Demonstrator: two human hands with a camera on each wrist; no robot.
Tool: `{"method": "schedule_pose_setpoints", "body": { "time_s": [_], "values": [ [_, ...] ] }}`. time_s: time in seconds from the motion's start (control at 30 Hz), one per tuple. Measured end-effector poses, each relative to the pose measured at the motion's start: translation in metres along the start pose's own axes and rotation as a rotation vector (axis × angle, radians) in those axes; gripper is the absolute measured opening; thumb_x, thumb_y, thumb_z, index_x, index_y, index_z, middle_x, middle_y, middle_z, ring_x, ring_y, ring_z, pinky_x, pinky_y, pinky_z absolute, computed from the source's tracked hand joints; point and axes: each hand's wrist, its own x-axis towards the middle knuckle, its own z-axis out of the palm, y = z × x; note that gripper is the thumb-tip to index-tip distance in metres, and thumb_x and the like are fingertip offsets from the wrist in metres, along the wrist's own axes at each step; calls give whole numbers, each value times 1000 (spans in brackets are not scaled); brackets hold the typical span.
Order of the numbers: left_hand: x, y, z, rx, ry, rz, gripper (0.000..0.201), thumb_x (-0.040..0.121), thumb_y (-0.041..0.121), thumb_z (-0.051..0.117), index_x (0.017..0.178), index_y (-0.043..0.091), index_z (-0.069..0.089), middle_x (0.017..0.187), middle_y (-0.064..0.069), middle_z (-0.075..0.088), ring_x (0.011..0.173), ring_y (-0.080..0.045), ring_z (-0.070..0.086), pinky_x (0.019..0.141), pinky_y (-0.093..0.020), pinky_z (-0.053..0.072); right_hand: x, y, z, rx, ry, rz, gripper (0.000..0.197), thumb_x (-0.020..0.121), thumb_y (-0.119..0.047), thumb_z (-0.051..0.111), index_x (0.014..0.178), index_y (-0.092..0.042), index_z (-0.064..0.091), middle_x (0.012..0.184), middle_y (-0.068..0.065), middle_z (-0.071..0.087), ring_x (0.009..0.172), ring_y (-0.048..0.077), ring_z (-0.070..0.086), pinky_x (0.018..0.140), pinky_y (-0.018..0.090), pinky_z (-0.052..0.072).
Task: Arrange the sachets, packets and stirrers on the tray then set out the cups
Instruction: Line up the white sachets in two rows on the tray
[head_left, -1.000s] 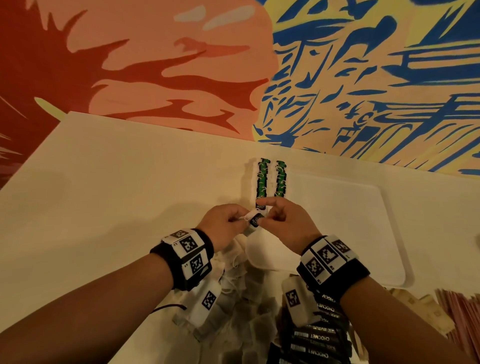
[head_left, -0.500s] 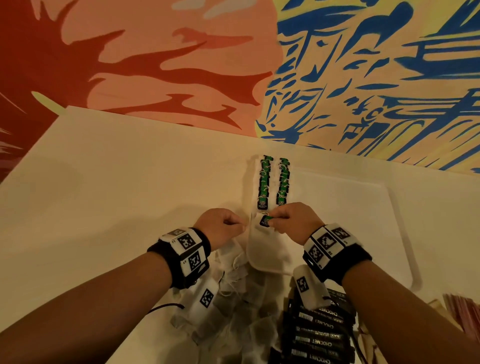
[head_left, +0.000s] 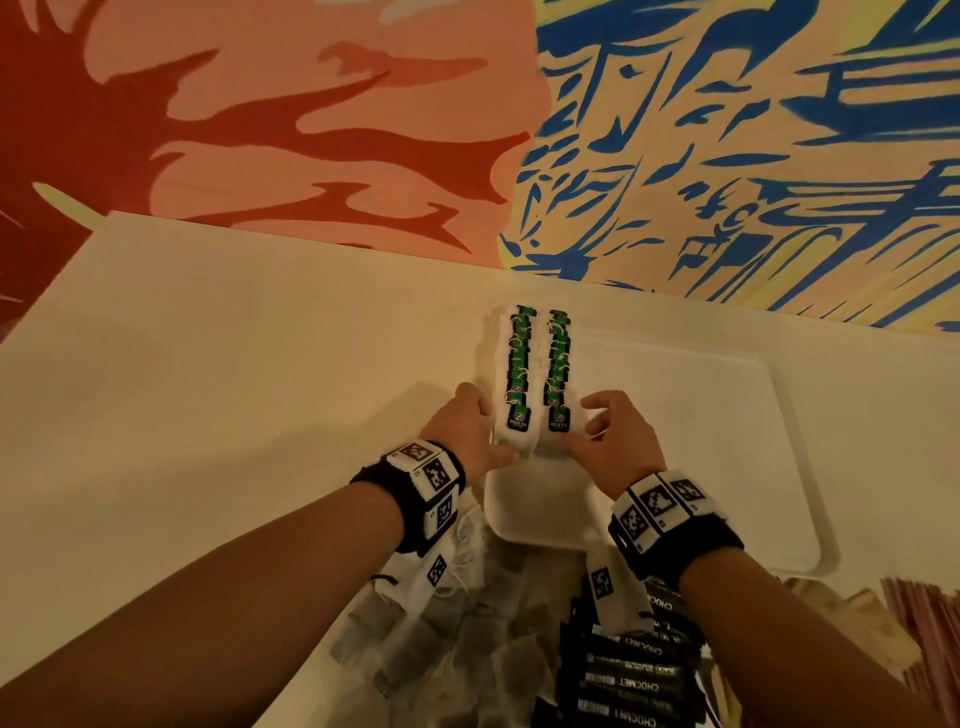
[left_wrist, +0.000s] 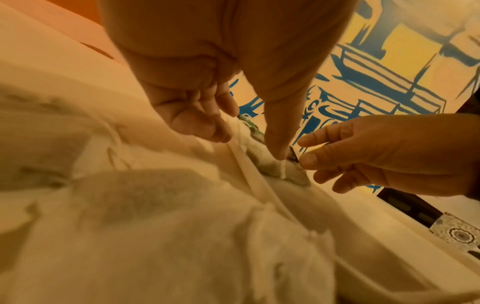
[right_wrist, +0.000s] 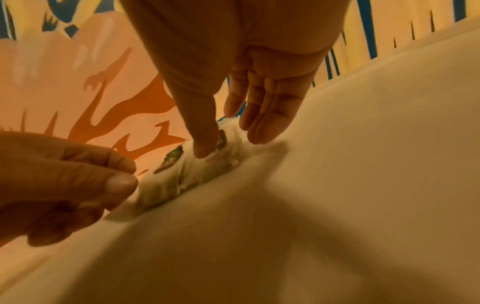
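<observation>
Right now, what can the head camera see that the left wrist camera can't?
Only the head view shows the two full rows of green tea bags, the black Chocmet sachets near the person, and both wristbands. Only the left wrist view shows a patterned packet past the tray's edge, and the left hand's thumb on the nearest bag. Both show the right hand, the white tray and the painted wall.

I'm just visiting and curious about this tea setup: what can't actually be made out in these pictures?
- Cups: none shows in any view.
- Pink sticks, head view: cut off by the right edge, so whether they are stirrers is unclear.
- Loose tea bags, head view: partly hidden under the wrists, dim; no count possible.
- Tea-bag rows: both wrist views blur the labels.
- Black packets: cut off by the bottom edge.
</observation>
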Motion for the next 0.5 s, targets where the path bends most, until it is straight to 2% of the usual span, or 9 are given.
{"method": "schedule_pose_setpoints", "body": {
  "time_s": [0.13,0.23,0.3,0.4,0.5],
  "values": [
    [3,6,3,55,-7,20,57,70,33,80,102,20,34,84,1,54,70,-13,52,59,-28,43,-2,7,8,47,-46,37,72,71,-25,82,129,-24,39,84,-3,59,80,9,57,75,27,42],
    [5,7,4,108,-9,35,54,74,31,78,103,18,34,82,2,53,69,-13,51,58,-27,40,0,6,12,42,-64,45,76,74,-22,79,136,-23,36,80,-6,63,86,13,59,80,28,43],
    [8,5,4,110,2,31,51,75,30,77,102,17,35,82,1,53,70,-15,52,60,-28,41,2,4,12,38,-83,51,68,75,-23,78,133,-25,42,86,-3,67,94,17,61,84,30,46],
    [11,2,6,103,6,19,49,74,31,78,100,17,40,83,1,55,72,-15,54,60,-28,41,1,0,10,21,-112,7,36,76,-25,75,107,-26,57,92,2,69,93,22,63,86,35,49],
    [14,2,7,115,-9,24,47,73,32,78,100,18,42,83,3,55,76,-16,55,61,-27,39,3,0,10,4,-123,-4,35,77,-28,74,107,-25,57,95,2,68,95,22,62,88,38,49]
  ]
}}
